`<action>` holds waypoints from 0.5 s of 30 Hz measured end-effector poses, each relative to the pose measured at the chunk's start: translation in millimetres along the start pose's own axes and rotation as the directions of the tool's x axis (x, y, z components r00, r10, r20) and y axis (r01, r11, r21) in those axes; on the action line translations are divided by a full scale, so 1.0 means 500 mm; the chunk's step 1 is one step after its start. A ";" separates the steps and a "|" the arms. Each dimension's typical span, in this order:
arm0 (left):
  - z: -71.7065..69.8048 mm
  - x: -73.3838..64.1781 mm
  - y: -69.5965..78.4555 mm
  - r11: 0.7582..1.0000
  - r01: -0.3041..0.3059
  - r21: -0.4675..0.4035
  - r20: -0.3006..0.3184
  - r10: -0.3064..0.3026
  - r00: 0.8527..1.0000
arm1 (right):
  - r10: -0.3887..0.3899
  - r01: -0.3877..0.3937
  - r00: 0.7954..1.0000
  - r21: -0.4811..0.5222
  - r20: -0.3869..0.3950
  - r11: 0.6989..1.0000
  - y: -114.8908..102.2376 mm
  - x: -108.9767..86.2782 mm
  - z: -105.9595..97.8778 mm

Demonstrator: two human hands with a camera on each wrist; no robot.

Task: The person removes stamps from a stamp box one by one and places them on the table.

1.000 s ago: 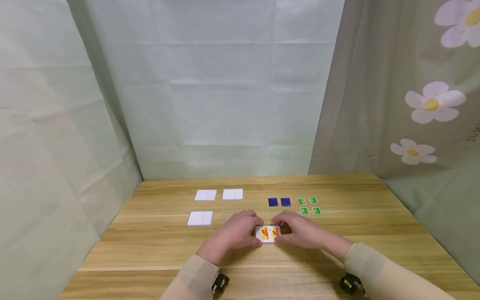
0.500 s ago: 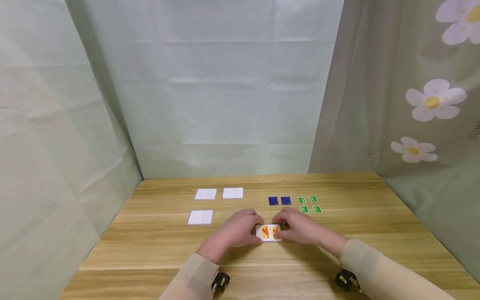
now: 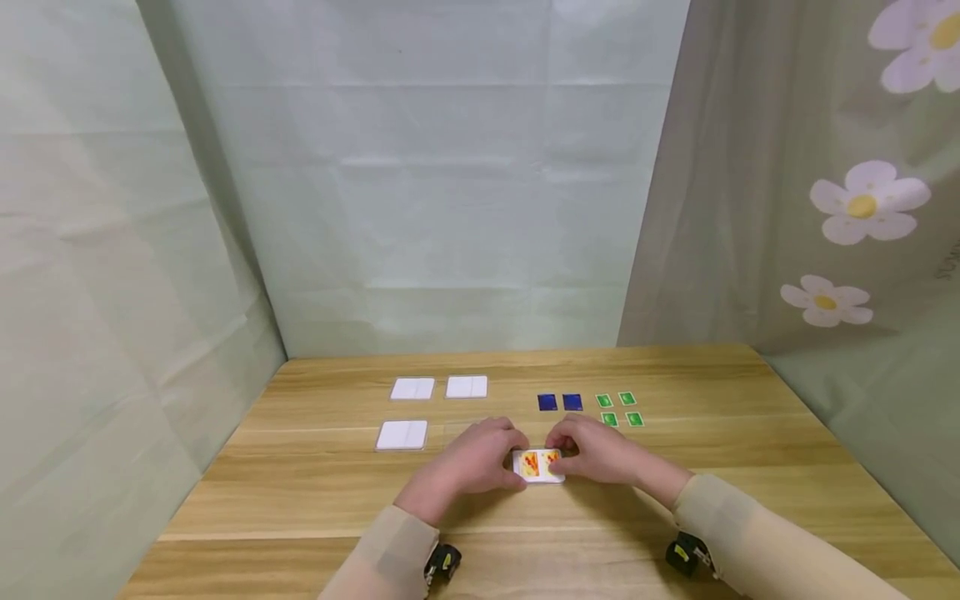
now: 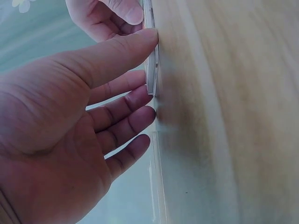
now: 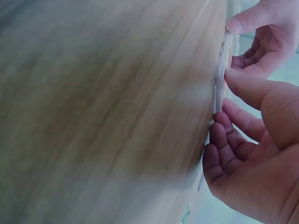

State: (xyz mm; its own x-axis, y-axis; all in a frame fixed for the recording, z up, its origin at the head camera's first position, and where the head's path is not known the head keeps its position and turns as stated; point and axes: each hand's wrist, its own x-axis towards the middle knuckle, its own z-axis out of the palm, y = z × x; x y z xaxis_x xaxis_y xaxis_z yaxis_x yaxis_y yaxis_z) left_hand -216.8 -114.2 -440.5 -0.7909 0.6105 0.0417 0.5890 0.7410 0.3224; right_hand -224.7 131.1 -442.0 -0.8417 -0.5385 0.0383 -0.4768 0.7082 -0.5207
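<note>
A small white rectangular board (image 3: pixel 540 479) with a clear rim lies in front of me, bearing two orange-and-yellow pictures (image 3: pixel 530 464) side by side. My left hand (image 3: pixel 482 457) grips its left end, thumb at the near edge and fingers at the far edge. At the other end, my right hand (image 3: pixel 600 452) holds the board with its thumb over the right picture, partly covering it. Seen edge-on in the left wrist view, the board (image 4: pixel 152 70) is thin and stands just over the wood. In the right wrist view, the remaining right fingers curl beside the board (image 5: pixel 221 70).
Three white boards lie at the left: two at the back (image 3: pixel 412 388) (image 3: pixel 467 387) and one nearer (image 3: pixel 401 435). A clear flat piece (image 3: pixel 456 430) is partly behind my left hand. Two dark blue squares (image 3: pixel 559 402) and several green squares (image 3: pixel 618 410) lie beyond my right hand.
My right thumb has moved from the board's near edge up onto the right picture, and the right forearm has shifted slightly left. The left hand keeps its grip.
</note>
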 end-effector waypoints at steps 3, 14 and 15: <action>0.001 0.002 0.000 1.000 0.001 0.000 -0.001 -0.001 1.000 | 0.013 -0.013 1.000 0.017 0.003 1.000 0.004 0.001 0.000; 0.002 0.003 0.001 1.000 0.004 -0.010 -0.004 -0.004 1.000 | 0.020 -0.020 1.000 0.121 0.002 0.992 0.009 0.007 -0.001; 0.002 0.003 0.001 1.000 0.005 -0.012 -0.004 -0.005 1.000 | 0.025 -0.025 1.000 0.129 0.000 0.991 0.010 0.007 -0.001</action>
State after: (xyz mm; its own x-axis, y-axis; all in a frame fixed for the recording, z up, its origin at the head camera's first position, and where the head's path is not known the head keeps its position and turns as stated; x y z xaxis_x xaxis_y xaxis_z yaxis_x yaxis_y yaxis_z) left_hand -217.5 -112.8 -441.2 -0.7945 0.6056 0.0438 0.5831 0.7408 0.3335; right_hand -230.3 132.8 -443.9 -0.8533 -0.5207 0.0255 -0.4192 0.6562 -0.6274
